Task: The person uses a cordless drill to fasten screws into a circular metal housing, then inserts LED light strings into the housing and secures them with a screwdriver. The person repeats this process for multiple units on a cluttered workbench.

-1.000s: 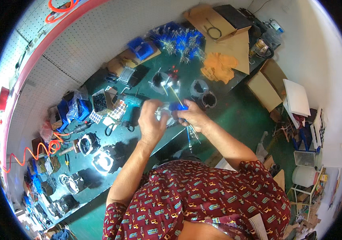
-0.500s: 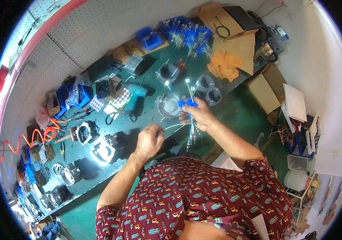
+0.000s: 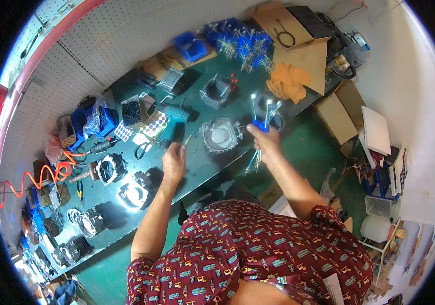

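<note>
My right hand [image 3: 267,140] is closed around a bundle of wire leads [image 3: 255,161]. A blue piece [image 3: 260,124] shows at its fingers, white connectors stick out above and loose ends hang below. My left hand [image 3: 174,161] is closed over the bench, with a thin yellowish wire [image 3: 190,138] sticking out past its fingertips; how it grips the wire is partly hidden. Just beyond the left hand lies a green power tool [image 3: 176,119]. Between the hands sits a grey metal housing [image 3: 221,134] with a round middle.
Another open housing [image 3: 215,92] stands farther back. Blue-and-white wire leads [image 3: 240,46] are heaped at the far edge beside orange gloves [image 3: 288,82]. Several metal castings [image 3: 132,194] line the bench's left, near a coiled orange air hose [image 3: 65,168]. A cardboard box [image 3: 337,112] is at the right.
My hands have moved apart: the left went left and away from me toward the power tool, the right shifted right with the bundle. The wire that stretched between them is now separate from the bundle.
</note>
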